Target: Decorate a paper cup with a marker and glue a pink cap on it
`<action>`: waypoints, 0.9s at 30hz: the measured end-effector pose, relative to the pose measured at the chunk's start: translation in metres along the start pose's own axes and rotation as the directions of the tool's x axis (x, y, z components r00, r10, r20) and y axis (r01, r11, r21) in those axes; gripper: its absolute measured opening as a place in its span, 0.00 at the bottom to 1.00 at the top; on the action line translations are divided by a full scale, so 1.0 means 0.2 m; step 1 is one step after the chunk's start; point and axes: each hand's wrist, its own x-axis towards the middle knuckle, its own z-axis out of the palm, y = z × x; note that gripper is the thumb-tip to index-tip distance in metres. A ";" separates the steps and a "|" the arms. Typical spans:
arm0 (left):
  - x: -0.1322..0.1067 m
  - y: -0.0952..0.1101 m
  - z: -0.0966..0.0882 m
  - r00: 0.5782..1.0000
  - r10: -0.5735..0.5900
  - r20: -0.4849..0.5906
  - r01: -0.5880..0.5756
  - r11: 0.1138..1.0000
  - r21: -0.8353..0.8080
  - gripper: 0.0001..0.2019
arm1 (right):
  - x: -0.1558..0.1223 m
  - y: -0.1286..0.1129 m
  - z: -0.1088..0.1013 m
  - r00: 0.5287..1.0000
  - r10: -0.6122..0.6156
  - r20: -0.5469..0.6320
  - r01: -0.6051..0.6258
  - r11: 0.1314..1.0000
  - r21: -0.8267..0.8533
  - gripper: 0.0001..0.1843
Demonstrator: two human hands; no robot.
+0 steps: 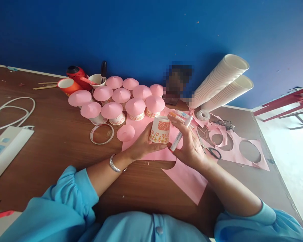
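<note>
Head view: I'm watching the left hand (141, 144) gripping a cup (160, 129) tilted rightward so the right hand (189, 146), clasping a marker (181, 133), is reaching its side.

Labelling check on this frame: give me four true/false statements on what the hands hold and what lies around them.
1. The left hand holds a small white paper cup with orange drawings. True.
2. The right hand holds black-handled scissors. False: it holds a white marker pen; the scissors lie on the pink paper sheet.
3. Two stacks of white paper cups lean at the blue wall. True.
4. The finished cups have green lids. False: pink paper cone lids.
</note>
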 end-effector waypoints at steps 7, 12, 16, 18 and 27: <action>-0.02 -0.05 -0.03 0.998 -0.011 0.060 0.016 0.996 -0.084 0.27 | 0.00 -0.03 -0.03 0.995 0.059 -0.082 -0.057 0.998 0.033 0.43; -0.02 -0.03 -0.02 0.995 -0.070 0.067 0.079 0.986 -0.148 0.23 | -0.01 -0.04 -0.03 0.997 0.060 -0.044 -0.060 0.998 -0.002 0.42; -0.02 -0.02 -0.01 0.994 -0.086 0.064 0.095 0.984 -0.152 0.21 | -0.03 -0.03 -0.02 0.996 0.047 -0.070 -0.044 0.999 0.032 0.41; -0.02 -0.02 -0.01 0.996 -0.085 0.030 0.088 0.984 -0.158 0.21 | -0.05 -0.03 -0.02 0.993 0.045 -0.113 -0.038 0.997 0.060 0.42; -0.02 -0.01 -0.01 0.995 -0.102 -0.014 0.098 0.979 -0.176 0.24 | -0.14 -0.07 -0.10 0.952 -0.090 -0.291 0.069 0.994 -0.080 0.24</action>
